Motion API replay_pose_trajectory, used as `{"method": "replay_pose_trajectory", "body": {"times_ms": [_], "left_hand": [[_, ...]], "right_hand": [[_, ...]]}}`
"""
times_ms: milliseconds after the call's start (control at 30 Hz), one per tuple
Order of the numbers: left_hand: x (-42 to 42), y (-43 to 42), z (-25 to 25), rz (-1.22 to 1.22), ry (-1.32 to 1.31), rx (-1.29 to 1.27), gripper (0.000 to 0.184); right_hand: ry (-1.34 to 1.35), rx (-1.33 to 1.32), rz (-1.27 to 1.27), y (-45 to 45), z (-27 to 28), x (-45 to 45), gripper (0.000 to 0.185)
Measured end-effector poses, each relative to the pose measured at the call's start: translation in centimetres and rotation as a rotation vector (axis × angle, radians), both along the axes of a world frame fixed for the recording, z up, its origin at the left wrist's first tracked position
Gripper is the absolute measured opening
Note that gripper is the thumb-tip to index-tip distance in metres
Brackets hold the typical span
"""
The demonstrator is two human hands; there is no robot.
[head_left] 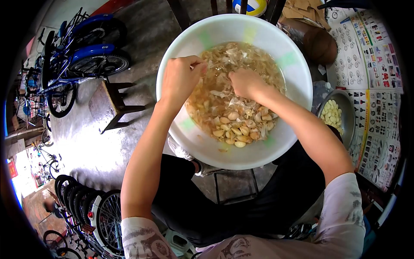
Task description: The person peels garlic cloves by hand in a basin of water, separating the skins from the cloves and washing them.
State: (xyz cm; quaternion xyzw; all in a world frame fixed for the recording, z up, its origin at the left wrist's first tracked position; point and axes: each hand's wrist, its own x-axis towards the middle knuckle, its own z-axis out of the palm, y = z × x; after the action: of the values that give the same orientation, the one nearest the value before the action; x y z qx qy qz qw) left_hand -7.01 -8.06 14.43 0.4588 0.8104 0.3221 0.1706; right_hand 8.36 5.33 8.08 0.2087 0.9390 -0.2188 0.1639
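Observation:
A large white basin [293, 99] holds brownish water with floating papery skins [241, 54] and garlic cloves [237, 129] gathered at its near side. Over the left part of the basin is my left hand [183, 77], its fingers closed in a pinch; what they hold, if anything, is too small to tell. My right hand [248, 84] is low at the middle of the basin, among the skins, with its fingers curled and their tips mostly hidden. Peeled white cloves [331, 114] lie in a metal bowl [350, 116] right of the basin.
A wooden stool [108, 103] stands to the left. Blue bicycles [92, 52] are behind it, and more bicycles [108, 220] stand at the lower left. Newspaper sheets [379, 95] cover the right side. A ball [250, 6] and a dark chair back [179, 13] are beyond the basin.

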Motion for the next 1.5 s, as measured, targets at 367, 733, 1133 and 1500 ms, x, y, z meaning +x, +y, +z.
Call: {"method": "replay_pose_trajectory", "body": {"times_ms": [367,733,1133,1500], "left_hand": [[0.4,0.3,0.2,0.008,-0.197,0.164,0.021],[2.4,1.4,1.5,0.063,-0.410,0.230,0.025],[2.7,1.2,2.3,0.100,-0.175,0.198,0.018],[1.7,0.9,1.3,-0.077,0.005,0.351,0.018]], "right_hand": [[0.549,-0.975,-0.366,1.6,7.0,-0.2,0.031],[0.724,-0.652,-0.344,1.3,5.8,-0.9,0.026],[0.875,-0.785,-0.432,0.9,7.3,-0.6,0.015],[1.004,-0.745,-0.421,0.3,6.8,-1.0,0.012]]}}
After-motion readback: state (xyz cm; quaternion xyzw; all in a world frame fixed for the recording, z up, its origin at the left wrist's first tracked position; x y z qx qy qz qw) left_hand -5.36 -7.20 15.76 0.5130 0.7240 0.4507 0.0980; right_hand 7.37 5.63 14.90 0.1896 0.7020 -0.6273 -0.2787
